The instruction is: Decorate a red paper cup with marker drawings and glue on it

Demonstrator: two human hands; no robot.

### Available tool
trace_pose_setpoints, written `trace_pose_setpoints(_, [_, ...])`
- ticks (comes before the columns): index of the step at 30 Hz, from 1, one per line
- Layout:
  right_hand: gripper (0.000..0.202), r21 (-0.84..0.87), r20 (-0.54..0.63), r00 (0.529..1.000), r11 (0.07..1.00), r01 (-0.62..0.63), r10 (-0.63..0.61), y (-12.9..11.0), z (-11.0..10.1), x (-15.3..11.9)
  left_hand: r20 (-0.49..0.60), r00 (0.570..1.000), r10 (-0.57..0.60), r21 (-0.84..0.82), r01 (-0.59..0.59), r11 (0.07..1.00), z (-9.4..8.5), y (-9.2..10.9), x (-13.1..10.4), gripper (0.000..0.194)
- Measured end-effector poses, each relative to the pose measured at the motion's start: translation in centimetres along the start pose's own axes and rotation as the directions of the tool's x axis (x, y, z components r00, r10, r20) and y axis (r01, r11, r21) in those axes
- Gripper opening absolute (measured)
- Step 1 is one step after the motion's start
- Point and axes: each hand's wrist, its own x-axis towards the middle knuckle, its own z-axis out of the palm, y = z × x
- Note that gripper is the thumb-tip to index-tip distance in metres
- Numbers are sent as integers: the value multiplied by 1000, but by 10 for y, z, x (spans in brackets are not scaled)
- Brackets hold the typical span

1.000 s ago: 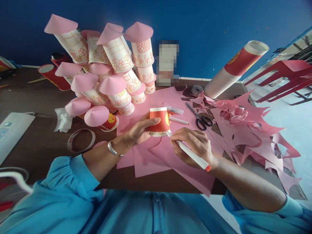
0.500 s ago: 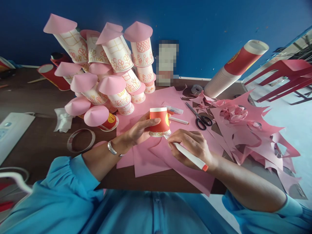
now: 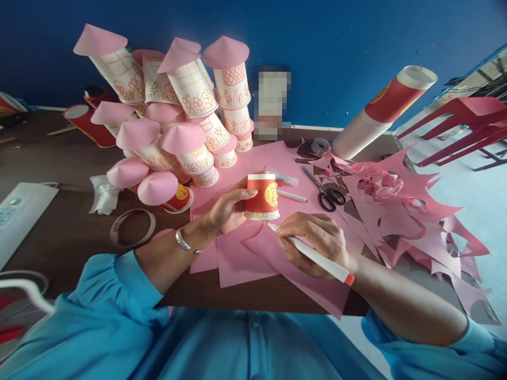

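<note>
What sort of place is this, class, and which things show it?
Probably a craft table: there are scissors, cut pink paper scraps, and drawn-on cups topped with pink cones.

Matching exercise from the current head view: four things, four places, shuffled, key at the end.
Things
1. Red-and-white paper cup with a yellow emblem
2. White marker with an orange-red end
3. Silver metal open bracelet
4. Red plastic stool

Places
A. Around the left wrist
B. On the pale floor, past the right edge of the dark brown table
C. In the left hand
D. In the right hand

Pairs
1-C, 2-D, 3-A, 4-B
</note>
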Motion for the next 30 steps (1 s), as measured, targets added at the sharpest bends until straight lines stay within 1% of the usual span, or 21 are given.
trace_pose_setpoints(3, [23, 24, -9, 1000, 999, 25, -24, 1, 0, 1, -22, 1000, 5, 4, -5, 1000, 2, 2, -2, 66])
trace_pose_setpoints(6, [22, -4, 8, 1000, 1000, 10, -10, 2, 2, -1, -50, 999, 8, 61, -5, 998, 4, 5, -6, 59])
trace_pose_setpoints(10, [19, -60, 3, 999, 998, -34, 34, 3, 3, -4, -20, 1000, -7, 121, 9, 993, 6, 10, -9, 54])
trace_pose_setpoints(13, [18, -81, 1, 999, 996, -42, 42, 3, 5, -6, -5, 1000, -1, 155, 2, 988, 9, 13, -10, 52])
trace_pose_setpoints(17, [18, -98, 9, 999, 994, -47, 48, 4, 7, -7, -11, 1000, 28, 189, -26, 982, 12, 15, -10, 50])
trace_pose_setpoints(20, [18, -107, 10, 999, 993, -51, 52, 3, 7, -7, 18, 1000, 24, 201, -27, 979, 13, 17, -10, 49])
trace_pose_setpoints(22, [17, -117, 12, 998, 992, -52, 54, 3, 7, -6, 28, 999, 19, 199, -24, 980, 12, 17, -10, 49])
trace_pose_setpoints(27, [16, -138, 30, 998, 989, -58, 62, 3, 6, -5, -39, 999, 7, 114, -2, 993, 6, 10, -9, 46])
trace_pose_setpoints(30, [16, -120, 44, 996, 990, -70, 76, 2, 7, -5, -48, 999, 3, 64, 0, 998, 6, 8, -9, 42])
